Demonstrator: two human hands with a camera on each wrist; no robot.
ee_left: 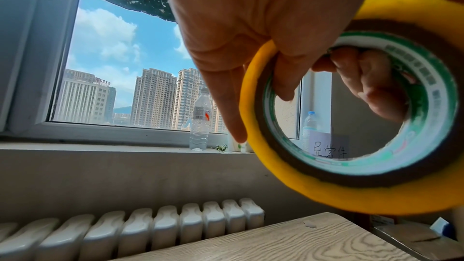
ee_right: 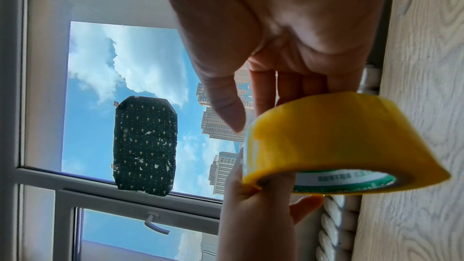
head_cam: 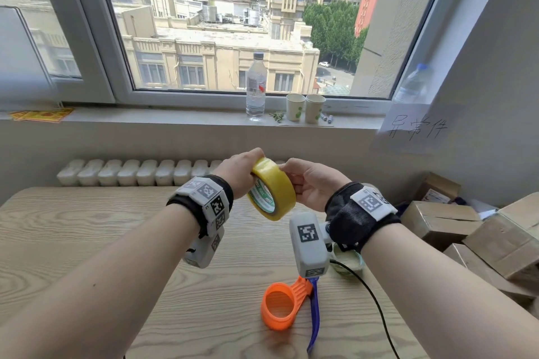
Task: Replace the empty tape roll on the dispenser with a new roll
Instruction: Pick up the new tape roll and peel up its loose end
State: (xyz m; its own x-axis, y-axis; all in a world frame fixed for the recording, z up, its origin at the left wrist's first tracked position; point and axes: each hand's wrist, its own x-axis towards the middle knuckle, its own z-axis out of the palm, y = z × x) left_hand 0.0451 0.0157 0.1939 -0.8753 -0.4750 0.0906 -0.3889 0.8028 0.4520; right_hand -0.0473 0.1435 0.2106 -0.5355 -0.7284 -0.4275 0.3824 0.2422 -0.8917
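A new yellow tape roll [head_cam: 272,188] with a green-printed core is held up above the wooden table [head_cam: 87,227] between both hands. My left hand [head_cam: 256,160] grips its left rim, thumb hooked inside the core [ee_left: 283,78] and a finger along the outside. My right hand [head_cam: 287,172] pinches the roll [ee_right: 339,136] from the other side, thumb at the outer band and fingers behind the rim. The dispenser [head_cam: 284,303], an orange hub with a blue handle, lies on the table below my right wrist with no roll on it.
A pale, thin roll [head_cam: 348,264] lies partly hidden under my right wrist, beside a black cable [head_cam: 376,306]. Cardboard boxes [head_cam: 466,230] are stacked at the table's right. A water bottle [head_cam: 256,87] and two paper cups [head_cam: 304,108] stand on the windowsill; a radiator [head_cam: 131,172] sits below.
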